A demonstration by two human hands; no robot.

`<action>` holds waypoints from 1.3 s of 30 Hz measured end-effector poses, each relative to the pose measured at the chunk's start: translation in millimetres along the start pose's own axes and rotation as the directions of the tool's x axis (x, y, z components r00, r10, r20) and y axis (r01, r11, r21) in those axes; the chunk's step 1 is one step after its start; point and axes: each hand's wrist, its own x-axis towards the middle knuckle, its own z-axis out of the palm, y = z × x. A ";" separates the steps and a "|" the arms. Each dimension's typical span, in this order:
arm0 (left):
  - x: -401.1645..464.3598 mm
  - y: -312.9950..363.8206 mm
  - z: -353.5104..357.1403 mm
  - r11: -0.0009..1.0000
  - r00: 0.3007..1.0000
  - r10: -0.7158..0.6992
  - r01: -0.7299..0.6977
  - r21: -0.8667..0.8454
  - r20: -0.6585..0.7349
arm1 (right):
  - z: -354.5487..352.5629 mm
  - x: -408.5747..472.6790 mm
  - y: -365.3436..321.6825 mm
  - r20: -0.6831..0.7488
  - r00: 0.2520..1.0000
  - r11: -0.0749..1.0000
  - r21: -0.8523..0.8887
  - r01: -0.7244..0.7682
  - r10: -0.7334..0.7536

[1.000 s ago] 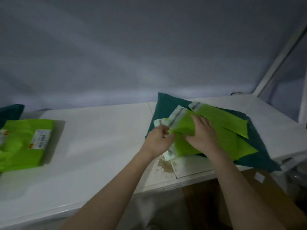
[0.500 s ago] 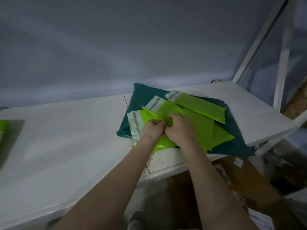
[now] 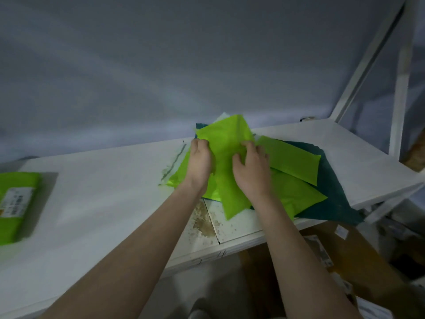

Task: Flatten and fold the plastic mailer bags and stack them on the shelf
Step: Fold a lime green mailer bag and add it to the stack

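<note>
Both hands press on a lime green bag (image 3: 226, 162) at the shelf's (image 3: 96, 203) two o'clock end: the left hand (image 3: 199, 162) pinches its left edge, the right hand (image 3: 252, 170) lies fingers-curled on top. A folded stack (image 3: 16, 199) sits at nine o'clock.

Both bare forearms rise from lower frame toward centre, converging. Left hand (image 3: 199, 162) palm down, fingers curled over the near edge, thumb tucked. Right hand (image 3: 251, 169) beside it, fingers bent, tips pressing down. Hands near, not touching.
</note>
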 end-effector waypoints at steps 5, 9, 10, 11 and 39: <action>6.4 26.0 -34.3 0.996 0.992 0.087 -0.086 0.009 -0.095 | -2.9 -0.9 -9.3 0.012 0.995 0.951 0.293 -0.096 0.097; 15.7 36.7 -75.9 0.995 0.983 0.091 -0.096 -0.023 -0.156 | -1.9 -8.1 -31.0 0.168 0.976 0.805 0.555 -0.210 0.138; 15.8 39.2 -88.5 0.995 0.980 0.102 -0.104 -0.007 -0.169 | -1.8 -10.6 -38.5 0.230 0.965 0.763 0.598 -0.245 0.129; 16.8 40.2 -100.8 0.994 0.977 0.111 -0.111 0.012 -0.180 | -2.0 -12.8 -45.3 0.290 0.951 0.727 0.628 -0.276 0.111; -34.9 -48.0 -295.7 0.281 0.972 0.124 -0.228 0.932 0.200 | 138.0 -100.4 -118.7 0.512 0.734 0.816 -0.106 0.569 -0.446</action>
